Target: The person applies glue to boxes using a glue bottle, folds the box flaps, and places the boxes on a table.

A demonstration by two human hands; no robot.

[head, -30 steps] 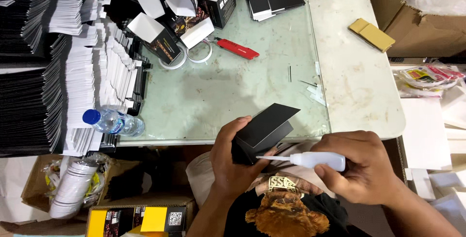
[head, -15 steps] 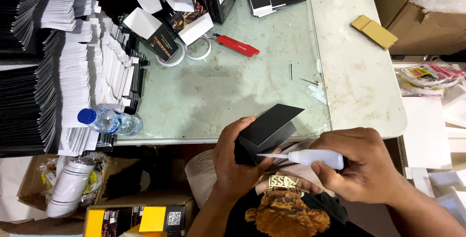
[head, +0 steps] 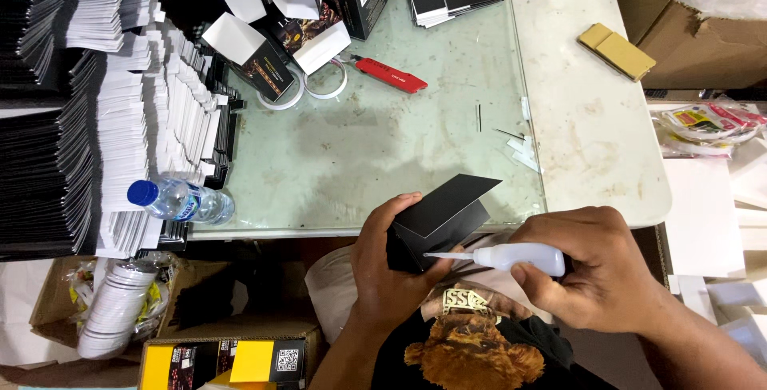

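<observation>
Glue bottle (head: 519,259) in my right hand (head: 595,278) has barely shifted, nozzle still at the black carton (head: 438,222) gripped by my left hand (head: 387,266), so gluing continues.

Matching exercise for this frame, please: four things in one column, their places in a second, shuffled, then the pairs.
1. folded black card box
2. white squeeze bottle with thin nozzle
3. red utility knife
4. clear plastic water bottle with blue cap

A. lying at the table's left edge
B. in the right hand
C. in the left hand
D. beside two tape rings

Pairs: 1-C, 2-B, 3-D, 4-A
</observation>
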